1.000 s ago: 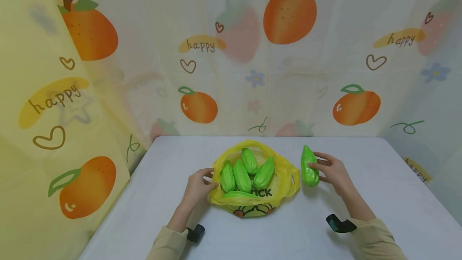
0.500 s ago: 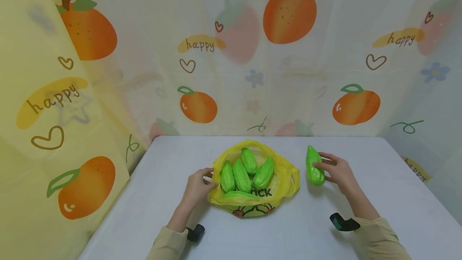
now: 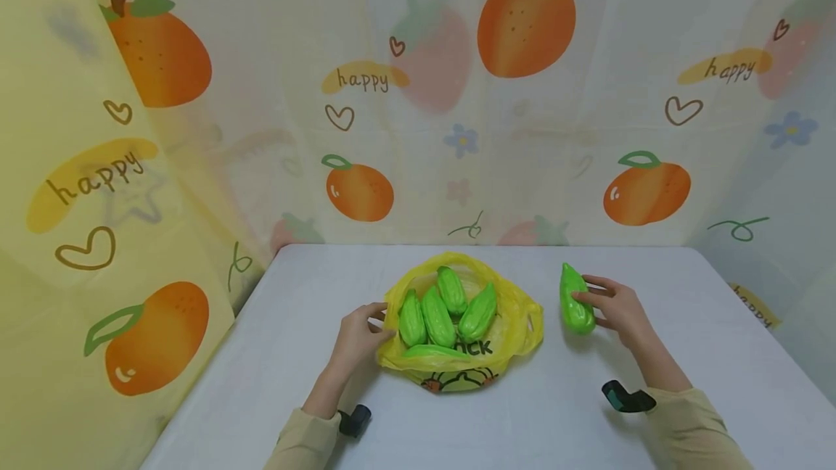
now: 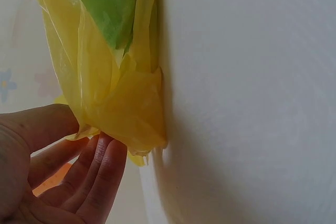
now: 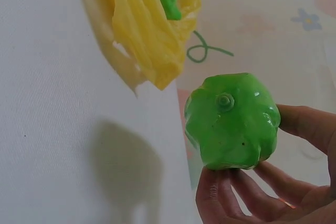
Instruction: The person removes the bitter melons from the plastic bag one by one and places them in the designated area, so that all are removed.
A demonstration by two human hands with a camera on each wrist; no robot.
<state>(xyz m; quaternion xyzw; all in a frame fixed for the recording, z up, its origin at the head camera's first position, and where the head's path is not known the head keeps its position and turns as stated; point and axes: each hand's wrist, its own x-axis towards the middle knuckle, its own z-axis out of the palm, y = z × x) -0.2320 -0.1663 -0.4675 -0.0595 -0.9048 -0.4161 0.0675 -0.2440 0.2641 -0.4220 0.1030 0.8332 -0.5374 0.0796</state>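
Across the white table (image 3: 496, 426) in the head view, a person's left hand (image 3: 359, 334) is pinching a crinkled yellow plastic bag (image 3: 513, 345) at its nine o'clock; five glossy, ridged green gourds (image 3: 438, 318) are lying inside. At three o'clock, the right hand (image 3: 617, 314) is gripping a sixth gourd (image 3: 576, 307). From the left wrist, I'm seeing the pinched plastic bunching. From the right, the sixth gourd's shadow (image 5: 126, 166) is falling at eight o'clock.

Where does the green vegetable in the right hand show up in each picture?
Head: right of centre, the green vegetable in the right hand.
Left wrist: not in it.
Right wrist: right of centre, seen end-on.
Shared landmark: the yellow plastic bag, visible in all three.
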